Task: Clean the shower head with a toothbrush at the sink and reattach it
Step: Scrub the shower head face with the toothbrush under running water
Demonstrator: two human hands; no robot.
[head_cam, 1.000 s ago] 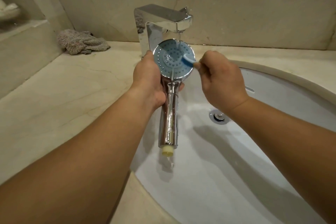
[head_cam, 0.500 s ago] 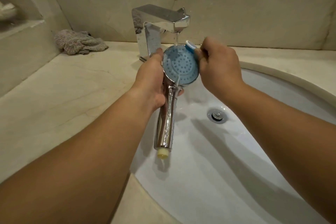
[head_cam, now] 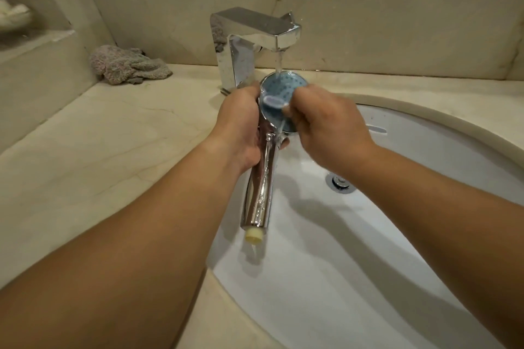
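A pale marble bench is wrapping around a white oval sink, with a crumpled grey cloth lying by the wall. Water is running from the square chrome tap onto the shower head, round, blue-faced, with a shiny handle. The left hand is gripping its neck; the right hand is pinching a toothbrush across the face.

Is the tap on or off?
On. A stream of water falls from the tap onto the blue face of the shower head.
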